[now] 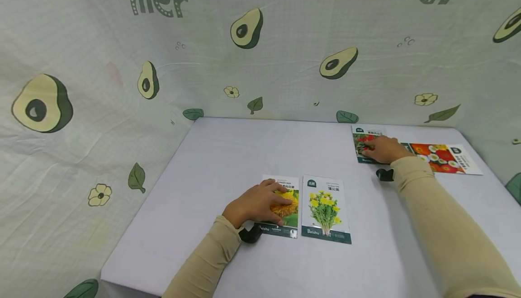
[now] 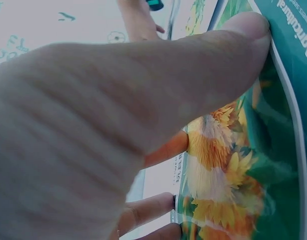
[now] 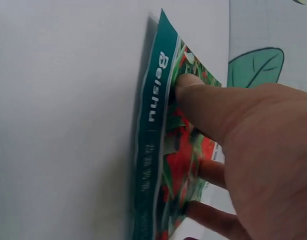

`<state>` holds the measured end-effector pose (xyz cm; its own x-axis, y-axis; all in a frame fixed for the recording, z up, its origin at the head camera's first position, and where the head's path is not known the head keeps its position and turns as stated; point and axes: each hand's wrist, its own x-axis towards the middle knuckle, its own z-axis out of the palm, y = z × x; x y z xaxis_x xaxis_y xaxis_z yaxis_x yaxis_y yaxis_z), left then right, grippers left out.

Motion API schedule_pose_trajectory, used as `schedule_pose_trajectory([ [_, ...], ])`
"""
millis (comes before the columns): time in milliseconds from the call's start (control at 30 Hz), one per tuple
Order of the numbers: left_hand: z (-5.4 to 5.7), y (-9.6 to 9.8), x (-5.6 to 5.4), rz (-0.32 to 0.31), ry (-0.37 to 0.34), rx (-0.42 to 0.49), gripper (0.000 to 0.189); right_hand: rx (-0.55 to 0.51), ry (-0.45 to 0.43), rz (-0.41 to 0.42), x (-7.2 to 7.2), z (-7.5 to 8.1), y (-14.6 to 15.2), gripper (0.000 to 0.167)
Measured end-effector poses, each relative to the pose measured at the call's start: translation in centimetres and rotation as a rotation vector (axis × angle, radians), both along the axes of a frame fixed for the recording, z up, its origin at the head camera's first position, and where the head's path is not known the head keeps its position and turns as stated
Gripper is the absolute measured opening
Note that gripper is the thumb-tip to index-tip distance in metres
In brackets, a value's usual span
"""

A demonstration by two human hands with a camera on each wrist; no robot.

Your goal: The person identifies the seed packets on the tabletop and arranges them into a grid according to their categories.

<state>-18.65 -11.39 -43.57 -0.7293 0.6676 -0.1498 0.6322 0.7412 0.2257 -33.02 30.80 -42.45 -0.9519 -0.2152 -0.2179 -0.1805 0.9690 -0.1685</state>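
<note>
the right hand (image 1: 384, 149) rests on a red-flowered seed packet (image 3: 173, 145), which lies directly beneath its fingers (image 3: 213, 172). thumb and fingertips touch the printed face, reaching across it without being curled round it, so the fingers look relaxed rather than clenched. the packet's long axis runs away from the person, its dark green lower band on the near side of the thumb; a shadow lines that band's edge. just to the right of those fingers, partly hidden by the hand, a mixed-flower packet (image 1: 441, 158) lies with its long axis sideways; whether the two packets touch cannot be told.

the left hand (image 1: 258, 203) lies spread over a sunflower packet (image 1: 291, 210), fingers extended and resting on it, not clenched. that packet too points lengthwise away from the person. a dandelion packet (image 1: 325, 207) lies just to the right of the left fingers, flat on the tabletop (image 1: 252, 149), roughly parallel to the sunflower packet and a narrow gap apart; the left hand is the nearer one to it.
</note>
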Motion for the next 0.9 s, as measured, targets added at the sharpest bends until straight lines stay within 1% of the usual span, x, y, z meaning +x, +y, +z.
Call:
schedule_pose_trajectory([
  [133, 0.0, -0.1, 0.0, -0.008, -0.007, 0.007, 0.066, -0.039, 0.011, -0.05, 0.0, -0.4, 0.1, 0.063],
  [267, 0.0, -0.1, 0.1, -0.009, -0.006, 0.005, 0.066, -0.094, 0.017, -0.046, -0.1, -1.0, 0.4, 0.064],
  [433, 0.0, -0.2, 0.1, -0.012, 0.001, 0.002, 0.065, -0.156, -0.004, -0.068, 0.0, -1.6, 0.8, 0.068],
  [667, -0.1, -0.3, -0.1, -0.004, 0.005, 0.005, 0.066, -0.165, -0.005, -0.061, -0.1, -1.8, 1.2, 0.075],
  [900, -0.1, -0.3, -0.2, 0.0, 0.006, -0.003, 0.065, -0.18, -0.05, -0.087, 0.2, -1.5, 0.8, 0.078],
])
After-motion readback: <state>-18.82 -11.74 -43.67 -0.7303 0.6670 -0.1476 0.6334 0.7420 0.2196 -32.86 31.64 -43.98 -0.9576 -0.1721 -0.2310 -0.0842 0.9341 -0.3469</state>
